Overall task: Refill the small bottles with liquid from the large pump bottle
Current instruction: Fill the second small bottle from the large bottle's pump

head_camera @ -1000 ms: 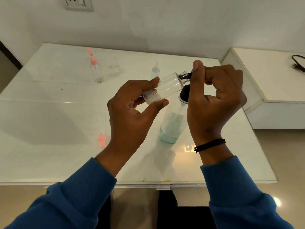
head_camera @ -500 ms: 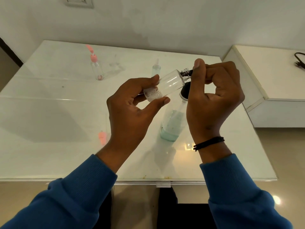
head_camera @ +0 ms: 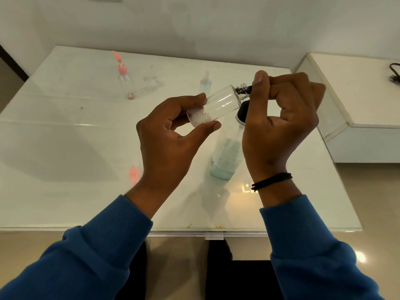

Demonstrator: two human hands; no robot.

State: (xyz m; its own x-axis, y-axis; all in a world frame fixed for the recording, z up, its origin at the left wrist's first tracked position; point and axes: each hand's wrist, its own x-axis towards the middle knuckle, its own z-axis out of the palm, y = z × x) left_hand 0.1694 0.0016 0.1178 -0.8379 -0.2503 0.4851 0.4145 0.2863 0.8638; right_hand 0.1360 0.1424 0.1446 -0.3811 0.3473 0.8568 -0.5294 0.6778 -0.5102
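1. The small clear bottle (head_camera: 218, 103) is in the centre of the frame, held above the table (head_camera: 65, 191) and lying almost on its side, with the open threaded neck toward the upper right.
2. The left hand (head_camera: 166, 144) pinches the bottom end of this bottle between thumb and fingertips; a little white foam sits inside at that end.
3. The right hand (head_camera: 279, 118) is curled around the black pump nozzle (head_camera: 245, 90), which meets the bottle's neck; its fingers hide the pump head.
4. The large pump bottle (head_camera: 227, 156) stands just below, with pale green liquid low inside.
5. I judge the small bottle light, stiff and smooth, maybe slippery if wet; gripping the cylindrical wall nearer the middle looks safer than the end.
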